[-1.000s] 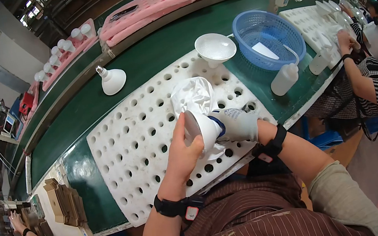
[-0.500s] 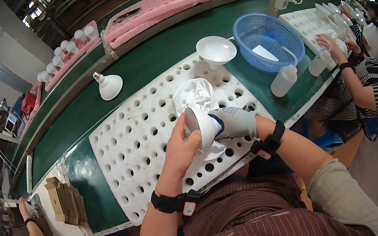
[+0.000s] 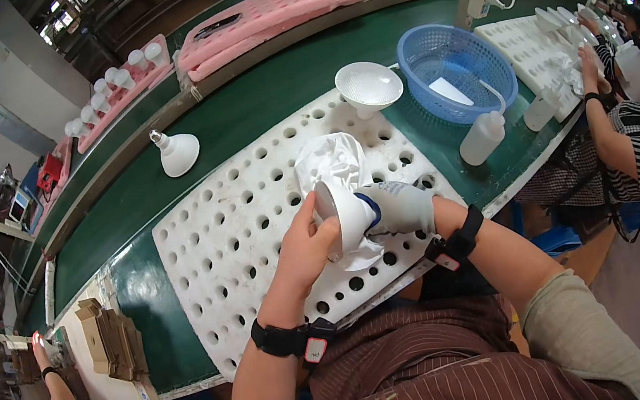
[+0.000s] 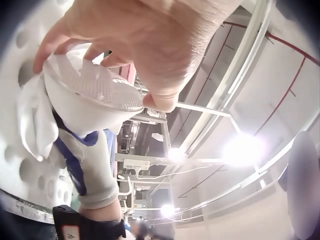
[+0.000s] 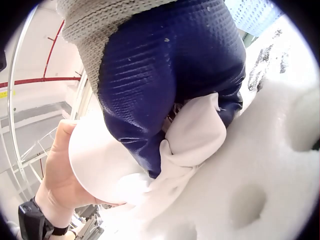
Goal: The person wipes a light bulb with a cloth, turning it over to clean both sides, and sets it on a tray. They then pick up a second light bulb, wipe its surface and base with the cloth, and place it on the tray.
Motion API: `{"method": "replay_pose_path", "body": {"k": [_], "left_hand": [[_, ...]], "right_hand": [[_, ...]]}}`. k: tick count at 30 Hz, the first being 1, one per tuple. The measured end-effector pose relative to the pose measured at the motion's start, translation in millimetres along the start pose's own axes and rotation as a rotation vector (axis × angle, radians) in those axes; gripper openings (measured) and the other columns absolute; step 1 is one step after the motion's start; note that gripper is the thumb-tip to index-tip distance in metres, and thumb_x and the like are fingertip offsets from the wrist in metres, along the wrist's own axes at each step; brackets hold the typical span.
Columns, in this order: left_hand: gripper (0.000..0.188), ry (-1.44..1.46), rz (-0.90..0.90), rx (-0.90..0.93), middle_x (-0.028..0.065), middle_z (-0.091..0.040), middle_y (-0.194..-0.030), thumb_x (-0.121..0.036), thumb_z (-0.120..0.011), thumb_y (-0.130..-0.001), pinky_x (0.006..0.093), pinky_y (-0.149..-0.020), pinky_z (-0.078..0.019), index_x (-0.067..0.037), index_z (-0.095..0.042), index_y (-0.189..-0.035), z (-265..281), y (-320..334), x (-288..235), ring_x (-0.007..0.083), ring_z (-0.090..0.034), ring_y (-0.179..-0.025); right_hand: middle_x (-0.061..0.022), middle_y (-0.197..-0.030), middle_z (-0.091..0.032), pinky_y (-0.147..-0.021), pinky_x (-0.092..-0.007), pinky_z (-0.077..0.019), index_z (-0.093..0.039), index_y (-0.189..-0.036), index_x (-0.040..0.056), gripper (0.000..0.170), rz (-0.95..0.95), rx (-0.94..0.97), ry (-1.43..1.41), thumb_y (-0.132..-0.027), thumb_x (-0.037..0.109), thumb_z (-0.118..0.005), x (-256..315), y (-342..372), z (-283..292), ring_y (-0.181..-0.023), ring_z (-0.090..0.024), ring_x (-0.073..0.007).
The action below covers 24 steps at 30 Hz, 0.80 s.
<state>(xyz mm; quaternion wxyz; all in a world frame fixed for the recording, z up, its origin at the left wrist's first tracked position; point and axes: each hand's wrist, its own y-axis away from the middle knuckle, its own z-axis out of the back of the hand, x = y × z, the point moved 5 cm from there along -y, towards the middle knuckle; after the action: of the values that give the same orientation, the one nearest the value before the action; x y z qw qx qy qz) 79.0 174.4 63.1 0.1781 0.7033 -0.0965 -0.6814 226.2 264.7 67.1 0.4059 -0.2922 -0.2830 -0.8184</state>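
My bare left hand [image 3: 302, 253] holds a white reflector light bulb [image 3: 352, 216] by its wide front. In the left wrist view, the fingers and thumb of that hand [image 4: 145, 45] spread around the rim of the bulb's textured lens [image 4: 95, 85]. My right hand [image 3: 403, 208], in a grey glove with blue coating, is at the bulb's narrow end and hides the base. The right wrist view shows its blue fingers [image 5: 135, 100] curled around a bunched white cloth [image 5: 195, 131] against the bulb. More of this cloth [image 3: 328, 158] lies on the foam tray beneath.
Under my hands is a white foam tray [image 3: 217, 292] with holes. One bulb [image 3: 369, 85] stands lens up at its far edge; another bulb [image 3: 179, 154] lies on the green belt [image 3: 258, 76]. To the right are a blue basket [image 3: 452, 53] and a squeeze bottle [image 3: 484, 139].
The loose bulb on the green belt has shifted left and slightly nearer. Both my hands keep almost the same place on the held bulb. The person at right has moved their hands.
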Motion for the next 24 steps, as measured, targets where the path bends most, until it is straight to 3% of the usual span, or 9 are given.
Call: {"method": "replay_pose_path", "body": {"k": [3,6,8,9,12,14,17,24], "left_hand": [[0.085,0.067,0.064,-0.021,0.0237,-0.044,-0.140,-0.015,-0.064,-0.078,0.0309,-0.084,-0.0514,0.002,-0.021,-0.149,-0.7,0.1,-6.4,0.0298,-0.044,-0.131],[0.086,-0.105,-0.046,0.092,0.0231,-0.045,-0.139,-0.015,-0.064,-0.078,0.0315,-0.083,-0.0516,0.003,-0.020,-0.150,-0.2,14.0,-3.3,0.0278,-0.048,-0.125],[0.084,-0.355,-0.354,0.081,0.0193,-0.044,-0.139,-0.019,-0.060,-0.082,0.0320,-0.089,-0.0464,-0.001,-0.017,-0.152,1.4,18.0,5.7,0.0207,-0.051,-0.117],[0.084,-0.354,-0.352,0.078,0.0193,-0.044,-0.139,-0.019,-0.060,-0.082,0.0320,-0.089,-0.0464,-0.001,-0.017,-0.152,2.7,16.2,13.4,0.0207,-0.051,-0.117],[0.083,-0.263,-0.295,0.064,0.0200,-0.039,-0.143,-0.020,-0.059,-0.082,0.0315,-0.090,-0.0456,-0.001,-0.017,-0.152,2.8,9.4,18.4,0.0215,-0.051,-0.118],[0.081,-0.034,0.049,0.056,0.0185,-0.034,-0.147,-0.023,-0.057,-0.085,0.0291,-0.088,-0.0459,-0.001,-0.017,-0.151,-0.4,3.6,6.1,0.0218,-0.050,-0.120],[0.078,-0.013,0.093,-0.035,0.0163,-0.035,-0.147,-0.026,-0.055,-0.087,0.0296,-0.088,-0.0449,-0.002,-0.018,-0.152,-5.8,-0.6,-6.2,0.0227,-0.048,-0.121],[0.083,0.057,0.115,-0.004,0.0157,-0.031,-0.151,-0.023,-0.057,-0.083,0.0360,-0.097,-0.0413,-0.005,-0.017,-0.153,-7.3,7.9,-7.1,0.0275,-0.042,-0.129]], "right_hand": [[-0.0168,-0.106,-0.068,-0.085,-0.0371,-0.0487,-0.064,-0.109,0.0077,0.036,-0.015,-0.014,0.035,-0.076,0.020,-0.071,-6.3,-0.7,-3.1,-0.094,-0.064,-0.0350],[-0.0167,-0.106,-0.068,-0.085,-0.0376,-0.0488,-0.063,-0.110,0.0079,0.037,0.005,-0.005,0.005,-0.076,0.020,-0.071,-7.0,-1.7,0.8,-0.095,-0.064,-0.0350],[-0.0167,-0.106,-0.068,-0.085,-0.0379,-0.0489,-0.063,-0.110,0.0081,0.037,0.014,0.010,-0.039,-0.076,0.020,-0.071,-5.8,-3.9,1.6,-0.095,-0.064,-0.0349],[-0.0167,-0.106,-0.068,-0.085,-0.0381,-0.0489,-0.063,-0.110,0.0083,0.038,0.011,0.022,-0.012,-0.076,0.020,-0.072,-5.5,-4.4,1.0,-0.095,-0.064,-0.0349],[-0.0161,-0.106,-0.067,-0.085,-0.0383,-0.0484,-0.061,-0.112,0.0083,0.042,-0.014,0.035,0.047,-0.075,0.020,-0.074,-1.5,-3.1,0.2,-0.097,-0.064,-0.0348],[-0.0155,-0.107,-0.067,-0.086,-0.0383,-0.0479,-0.060,-0.114,0.0080,0.045,-0.035,0.034,0.075,-0.074,0.019,-0.076,3.9,0.8,-0.8,-0.098,-0.063,-0.0346],[-0.0159,-0.106,-0.067,-0.086,-0.0385,-0.0480,-0.058,-0.116,0.0087,0.045,-0.040,0.000,0.116,-0.075,0.021,-0.074,8.8,7.3,-0.3,-0.098,-0.063,-0.0349],[-0.0167,-0.105,-0.068,-0.084,-0.0396,-0.0493,-0.061,-0.112,0.0099,0.038,-0.009,-0.033,0.086,-0.078,0.024,-0.070,4.0,5.8,0.8,-0.096,-0.064,-0.0354]]}}
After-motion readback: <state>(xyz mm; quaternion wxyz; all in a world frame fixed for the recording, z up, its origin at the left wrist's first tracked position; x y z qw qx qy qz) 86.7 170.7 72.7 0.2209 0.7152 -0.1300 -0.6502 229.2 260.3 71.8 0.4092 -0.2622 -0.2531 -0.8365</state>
